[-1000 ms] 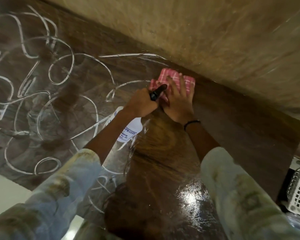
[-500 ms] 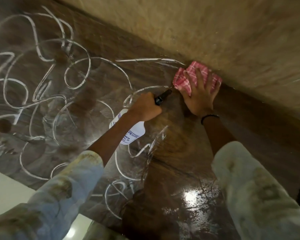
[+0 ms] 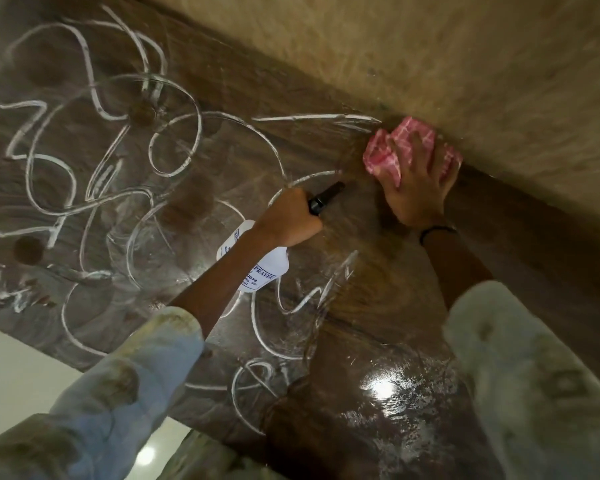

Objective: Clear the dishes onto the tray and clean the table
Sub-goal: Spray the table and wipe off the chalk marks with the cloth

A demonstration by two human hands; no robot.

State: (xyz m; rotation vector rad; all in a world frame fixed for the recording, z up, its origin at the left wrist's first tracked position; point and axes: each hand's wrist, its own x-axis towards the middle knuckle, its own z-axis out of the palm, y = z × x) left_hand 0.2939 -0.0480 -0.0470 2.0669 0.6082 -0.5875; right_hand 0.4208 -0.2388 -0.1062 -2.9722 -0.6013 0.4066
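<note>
Dark wood-grain table point(image 3: 413, 306) fills most of the view, glossy and wet at the near right where a ceiling light glares off it; a tan textured wall meets its far edge. At lower left a pale floor shows past the table's corner.

Left portion: white looping scribble marks point(image 3: 66, 157) cover the surface, with several round brown blotches among them. These remain unwiped.

Centre: the left hand point(image 3: 288, 220) is clenched around the neck of a white spray bottle point(image 3: 260, 268), black nozzle aimed toward the wall. The bottle's blue-printed label is partly hidden by the forearm, which also blocks the marks beneath it. Pale, mottled sleeves cover both arms from the elbow back.

Right: the right hand point(image 3: 414, 188) lies fingers spread, pressing flat on a crumpled pink-and-white checked cloth point(image 3: 388, 154) at the table's far edge, touching the wall line. A thin black band circles that wrist.

Compared with half a second ago, cloth and right hand sit at much the same spot against the wall; the bottle hand is likewise little changed. The white basket seen at far right a second ago is out of frame.
</note>
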